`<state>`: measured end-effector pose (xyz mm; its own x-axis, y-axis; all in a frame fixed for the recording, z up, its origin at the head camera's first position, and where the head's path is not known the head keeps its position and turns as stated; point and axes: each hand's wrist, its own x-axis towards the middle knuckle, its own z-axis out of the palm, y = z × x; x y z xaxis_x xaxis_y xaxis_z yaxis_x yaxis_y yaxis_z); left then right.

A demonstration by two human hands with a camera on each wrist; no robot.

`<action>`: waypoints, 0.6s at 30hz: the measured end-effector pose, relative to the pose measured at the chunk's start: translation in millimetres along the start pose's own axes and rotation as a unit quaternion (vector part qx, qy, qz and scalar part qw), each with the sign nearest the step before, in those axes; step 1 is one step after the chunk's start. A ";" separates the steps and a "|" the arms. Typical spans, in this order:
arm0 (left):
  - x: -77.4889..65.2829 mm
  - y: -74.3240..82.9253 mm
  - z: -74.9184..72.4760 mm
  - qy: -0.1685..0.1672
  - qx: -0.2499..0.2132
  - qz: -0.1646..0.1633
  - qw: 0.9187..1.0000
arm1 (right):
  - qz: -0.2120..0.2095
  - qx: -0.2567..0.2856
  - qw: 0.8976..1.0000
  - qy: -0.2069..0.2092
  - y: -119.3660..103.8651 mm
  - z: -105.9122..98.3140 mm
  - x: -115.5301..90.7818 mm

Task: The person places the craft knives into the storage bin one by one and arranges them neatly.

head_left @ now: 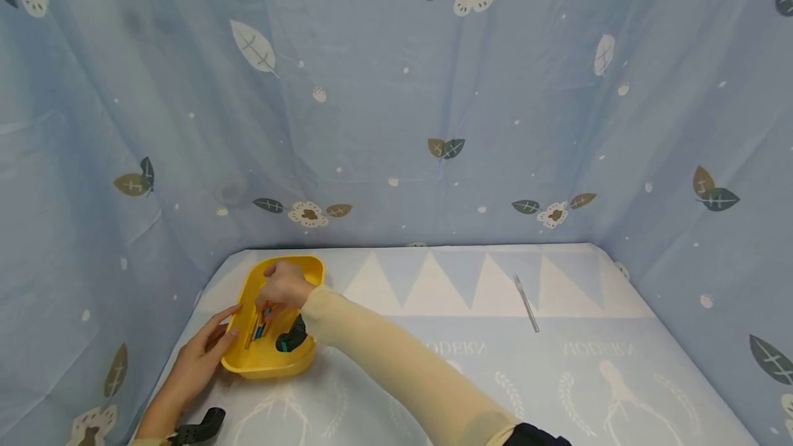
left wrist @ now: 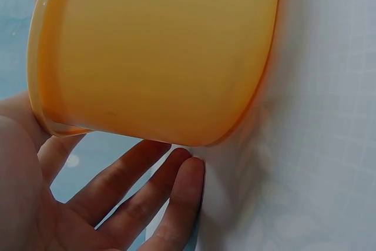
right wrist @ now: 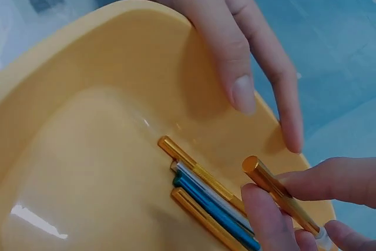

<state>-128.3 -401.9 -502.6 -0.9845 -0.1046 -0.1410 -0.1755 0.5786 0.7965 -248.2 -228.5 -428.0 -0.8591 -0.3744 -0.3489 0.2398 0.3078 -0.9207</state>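
Note:
A yellow plastic basin [head_left: 272,365] stands at the left of the table. My left hand [head_left: 199,355] grips its left rim, the thumb over the inside and the fingers along the outer wall [left wrist: 158,57]. Inside the basin, my right hand [head_left: 286,285] pinches a slim gold metal rod [right wrist: 275,190] between thumb and fingers; a whitish bit shows at its lower end. Below it, several knurled metal rods lie side by side on the basin floor: a gold rod [right wrist: 202,174], a silver one, a blue rod [right wrist: 214,207] and another gold one in front.
A thin silver rod [head_left: 526,303] lies alone on the right part of the patterned tablecloth [head_left: 434,294]. Blue curtains [head_left: 372,122] with leaves and flowers close off the back and both sides. Black wrist devices [head_left: 199,428] sit on my arms.

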 end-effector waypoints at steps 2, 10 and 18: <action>0.4 0.6 0.2 0.001 0.000 0.000 1.000 | 0.005 -0.007 1.000 -0.002 0.2 1.2 2.3; 1.1 -1.1 -0.2 0.006 0.004 0.013 1.000 | 0.015 -0.002 1.000 0.011 -2.5 6.7 1.6; 0.1 -1.9 -0.4 0.006 0.000 0.013 1.000 | 0.014 -0.005 1.000 0.005 3.3 12.0 8.2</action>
<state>-128.0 -403.4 -503.9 -0.9887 -0.0983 -0.1135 -0.1496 0.5820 0.7993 -249.1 -241.0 -436.0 -0.8571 -0.3565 -0.3720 0.2585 0.3270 -0.9090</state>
